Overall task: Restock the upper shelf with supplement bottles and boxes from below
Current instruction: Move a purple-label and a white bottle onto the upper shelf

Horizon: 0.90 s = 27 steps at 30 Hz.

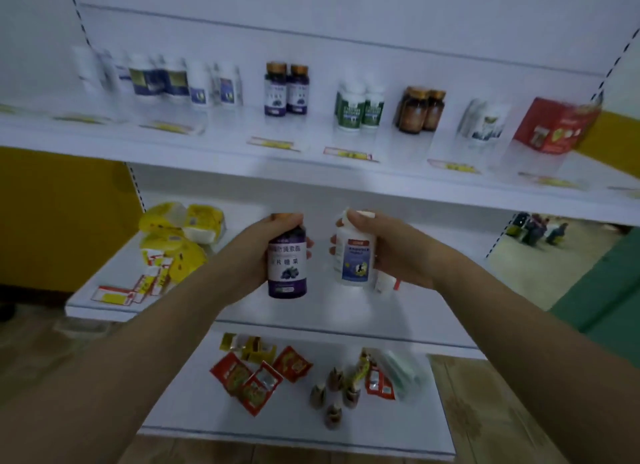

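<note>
**Two bottles held up just below the upper shelf**

White store shelving fills the view, with the upper shelf (242, 163) running across it from edge to edge. Just below that shelf's front lip, the left hand (254, 252) is wrapped round a purple bottle (287, 267), thumb over its cap and fingertips showing past its far side. The bottle is upright with its label facing the camera. Beside it, a little apart, the right hand (393, 252) grips a white bottle (355, 259) with a blue label, thumb on top of the cap. Both bottles are in the air, clear of any shelf.

On the upper shelf, right above the purple bottle, stands a pair of matching purple bottles (286, 89) with gold caps. To their right along the shelf come green-labelled bottles (360, 108), amber jars (420, 110), a blurred white bottle (485, 120) and a red box (557, 125) at the far right end. A row of white bottles (166, 79) fills the shelf's left part. Yellow price tags (273, 143) lie along its front.

One level below the upper shelf, yellow packs (180, 231) sit at the left. Two levels below it lie red sachets (256, 380) and small brown cones (332, 394).
</note>
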Available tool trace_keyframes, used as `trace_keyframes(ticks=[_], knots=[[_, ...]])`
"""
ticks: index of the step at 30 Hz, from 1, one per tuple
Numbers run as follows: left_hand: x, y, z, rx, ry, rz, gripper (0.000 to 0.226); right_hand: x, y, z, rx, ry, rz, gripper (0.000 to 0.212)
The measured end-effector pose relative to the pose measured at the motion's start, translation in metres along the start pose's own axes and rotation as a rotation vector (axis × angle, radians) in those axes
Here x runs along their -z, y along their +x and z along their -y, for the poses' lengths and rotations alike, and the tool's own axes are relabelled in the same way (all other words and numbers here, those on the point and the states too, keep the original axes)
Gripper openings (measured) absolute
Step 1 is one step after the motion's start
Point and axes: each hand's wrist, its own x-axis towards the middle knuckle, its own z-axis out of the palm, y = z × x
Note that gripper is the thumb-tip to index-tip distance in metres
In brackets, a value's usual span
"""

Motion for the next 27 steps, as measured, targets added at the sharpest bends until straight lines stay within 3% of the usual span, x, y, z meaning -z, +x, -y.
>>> trace_keyframes(ticks=[5,11,16,19,22,27], knots=[[-0.016,-0.029,-0.072,-0.104,0.081,0.067,0.02,-0.033,-0.022,0.083,0.165,-0.096,0.028,0.05],[-0.028,-0.046,-0.128,-0.215,0.105,0.113,0.022,-0.044,-0.038,0.133,0.275,-0.113,-0.01,0.037],[-0.032,-0.046,-0.149,-0.264,0.072,0.184,0.017,-0.034,-0.042,0.157,0.297,-0.198,-0.06,0.051],[-0.027,-0.042,-0.156,-0.249,0.129,0.211,0.019,-0.031,-0.037,0.165,0.314,-0.227,-0.078,0.046],[-0.022,-0.032,-0.162,-0.261,0.204,0.19,0.015,-0.028,-0.027,0.168,0.312,-0.24,-0.097,0.05],[-0.01,-0.008,-0.174,-0.306,0.218,0.102,0.03,-0.025,-0.001,0.168,0.3,-0.245,-0.127,0.05]])
